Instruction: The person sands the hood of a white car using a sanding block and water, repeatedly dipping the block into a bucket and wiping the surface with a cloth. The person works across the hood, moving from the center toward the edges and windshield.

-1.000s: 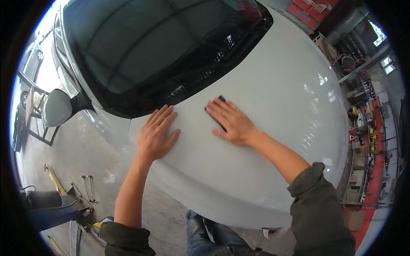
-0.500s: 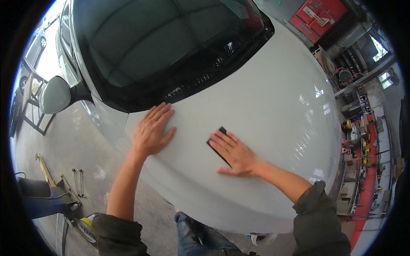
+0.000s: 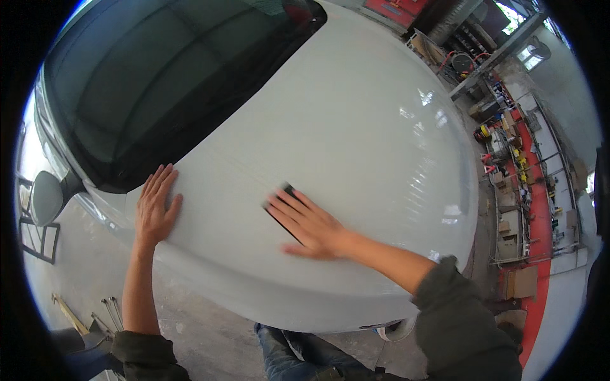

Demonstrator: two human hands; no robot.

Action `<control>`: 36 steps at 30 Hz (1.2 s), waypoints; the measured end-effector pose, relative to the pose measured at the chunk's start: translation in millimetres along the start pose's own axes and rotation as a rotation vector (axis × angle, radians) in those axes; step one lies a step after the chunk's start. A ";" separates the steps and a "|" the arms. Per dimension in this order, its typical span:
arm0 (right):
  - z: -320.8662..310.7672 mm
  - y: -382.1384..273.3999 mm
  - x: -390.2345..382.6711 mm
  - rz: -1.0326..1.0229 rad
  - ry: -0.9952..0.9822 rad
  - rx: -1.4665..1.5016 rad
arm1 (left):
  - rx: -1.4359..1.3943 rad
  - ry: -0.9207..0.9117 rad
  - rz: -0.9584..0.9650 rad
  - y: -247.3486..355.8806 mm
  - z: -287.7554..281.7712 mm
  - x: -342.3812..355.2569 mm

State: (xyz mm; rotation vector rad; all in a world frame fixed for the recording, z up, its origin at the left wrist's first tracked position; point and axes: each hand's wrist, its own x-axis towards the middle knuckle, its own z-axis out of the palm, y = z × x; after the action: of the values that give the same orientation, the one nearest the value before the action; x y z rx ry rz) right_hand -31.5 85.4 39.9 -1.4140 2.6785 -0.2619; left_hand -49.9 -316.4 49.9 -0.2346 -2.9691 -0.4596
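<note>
My left hand (image 3: 155,209) lies flat on the white car hood (image 3: 368,120) beside the lower corner of the dark windshield (image 3: 159,76), fingers extended and nothing in it. Nearer the middle of the hood, my right hand (image 3: 305,227) is laid over a thin black pad (image 3: 288,189), pressing it to the paint with outstretched fingers; most of the pad is hidden under the hand, and the hand is slightly blurred.
A side mirror (image 3: 47,197) juts out at left, above a metal frame (image 3: 39,244) and, lower, tools (image 3: 70,311) on the floor. Cluttered shelving (image 3: 508,209), a red cabinet (image 3: 391,13) and a post (image 3: 483,70) line the right. My legs show below the hood.
My right hand with the pad moved down toward me, then slightly back up the hood. My left hand stayed beside the windshield. The view has swung right, shifting the car leftward in the picture.
</note>
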 end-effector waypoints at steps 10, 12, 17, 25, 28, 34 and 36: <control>-11.2 121.0 34.0 0.173 0.034 -0.192 | -0.019 -0.033 0.005 6.4 0.6 2.2; -30.5 161.1 79.1 0.378 0.114 -0.150 | -0.074 -0.018 0.028 12.9 6.6 11.3; -6.3 105.0 76.2 0.333 0.140 -0.135 | -0.040 -0.008 0.029 -1.4 9.8 9.8; 3.3 24.2 -17.6 -0.075 -0.104 -0.023 | -0.028 -0.005 0.013 1.0 9.6 1.8; -3.0 77.5 73.4 0.006 0.018 -0.153 | -0.044 -0.007 0.029 1.8 7.0 0.9; 5.2 59.7 185.6 0.294 0.235 -0.102 | -0.064 0.058 -0.013 -1.5 17.9 7.3; 23.8 33.4 159.4 0.178 0.229 -0.061 | -0.052 0.040 -0.053 -6.2 18.5 5.8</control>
State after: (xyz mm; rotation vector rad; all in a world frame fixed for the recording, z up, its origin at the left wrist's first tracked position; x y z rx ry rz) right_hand -144.3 -30.3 8.4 -1.2164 2.9995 -0.3479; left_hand -58.5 -315.7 31.5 -0.1506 -2.9326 -0.5411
